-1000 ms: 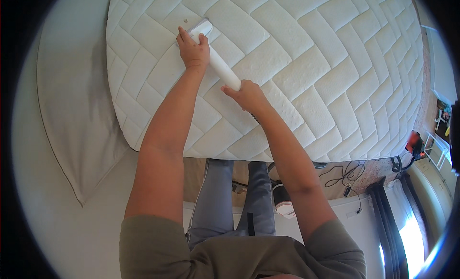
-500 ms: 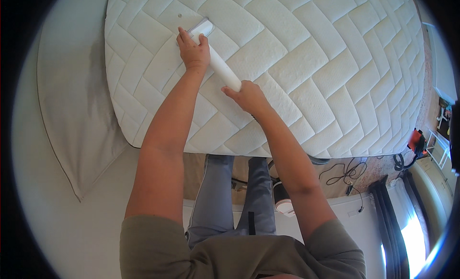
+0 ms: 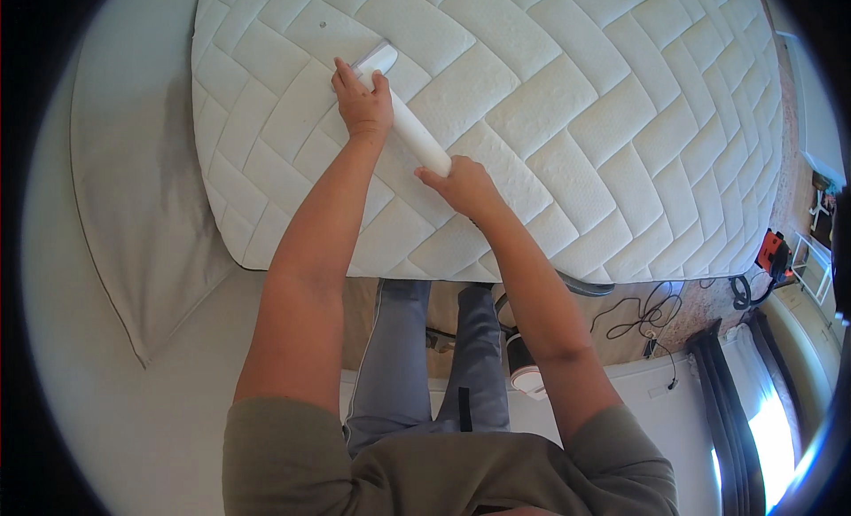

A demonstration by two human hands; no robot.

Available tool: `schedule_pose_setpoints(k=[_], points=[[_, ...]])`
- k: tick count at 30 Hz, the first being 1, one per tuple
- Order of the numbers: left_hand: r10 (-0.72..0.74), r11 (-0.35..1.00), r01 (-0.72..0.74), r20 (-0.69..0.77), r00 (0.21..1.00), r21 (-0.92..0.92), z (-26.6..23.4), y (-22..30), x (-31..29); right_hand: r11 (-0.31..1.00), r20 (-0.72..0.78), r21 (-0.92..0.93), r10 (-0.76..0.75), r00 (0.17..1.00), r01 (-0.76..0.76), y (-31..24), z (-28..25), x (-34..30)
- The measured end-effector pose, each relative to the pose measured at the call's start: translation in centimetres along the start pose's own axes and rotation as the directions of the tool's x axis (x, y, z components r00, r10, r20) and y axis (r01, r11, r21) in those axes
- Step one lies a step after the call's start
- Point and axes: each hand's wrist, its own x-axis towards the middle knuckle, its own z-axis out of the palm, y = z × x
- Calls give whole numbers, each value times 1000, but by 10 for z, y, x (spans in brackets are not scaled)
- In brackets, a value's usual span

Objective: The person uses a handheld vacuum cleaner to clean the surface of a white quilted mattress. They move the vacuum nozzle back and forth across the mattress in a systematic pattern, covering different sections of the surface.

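Observation:
A white upholstery nozzle [image 3: 415,130] with a long round handle and a wide, clear-edged head rests on a white quilted mattress [image 3: 567,99]. My left hand [image 3: 363,104] is closed around its neck just behind the head, thumb on the right side and fingers on the left. Around the handle's near end my right hand [image 3: 465,183] is wrapped, its thumb lying along the left side. The handle slants from the head at far left down to my right hand. The head's underside is hidden against the mattress.
A grey upholstered headboard [image 3: 142,188] borders the mattress on the left. Black cables [image 3: 647,316] lie on the floor at lower right. An orange and black machine [image 3: 774,254] stands past the mattress corner. Dark curtains [image 3: 731,410] hang by a bright window. A white cylindrical object [image 3: 525,370] is beside my legs.
Both hands and the nozzle have shifted slightly toward me and to the right over the mattress. The grip of each hand looks the same.

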Motion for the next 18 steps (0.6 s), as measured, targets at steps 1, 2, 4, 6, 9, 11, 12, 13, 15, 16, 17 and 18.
schedule_pose_setpoints(k=[1, 2, 4, 6, 9, 11, 12, 13, 15, 16, 17, 18], points=[[-3, 1000, 3, 2, 1000, 0, 0, 1, -3, 1000, 2, -3, 6, 1000, -6, 1, 0, -3], [-5, 1000, 5, 4, 1000, -1, 0, 1, -6, 1000, 4, -6, 12, 1000, -12, 3, -1, -5], [-9, 1000, 9, 10, 1000, -3, 0, 3, -12, 1000, 3, -12, 22, 1000, -22, 4, -2, -12], [-10, 1000, 11, 18, 1000, -7, -2, 5, -18, 999, -1, -19, 32, 999, -32, 3, -4, -20], [-32, 999, 33, 53, 998, -20, -3, 13, -27, 999, -6, -32, 38, 999, -38, 12, -2, -25], [-11, 1000, 12, 41, 999, -24, -2, 11, -34, 999, -30, -37, 22, 999, -23, 17, 1, -32], [-1, 1000, 2, 36, 999, -26, -2, 10, -37, 999, -42, -39, 14, 999, -16, 20, 2, -35], [-1, 1000, 1, 35, 999, -18, -2, 10, -40, 999, -39, -32, 19, 999, -20, 22, 2, -38], [0, 1000, 0, 33, 999, -3, -1, 10, -46, 999, -33, -18, 27, 999, -27, 25, 3, -44], [4, 1000, -4, 35, 999, -12, 0, 10, -49, 1000, -36, -15, 27, 999, -27, 29, 4, -46], [8, 1000, -7, 37, 999, -21, 0, 10, -52, 1000, -38, -11, 26, 999, -26, 34, 6, -48], [12, 1000, -10, 39, 999, -30, 1, 11, -55, 1000, -41, -8, 25, 999, -25, 38, 7, -50]])
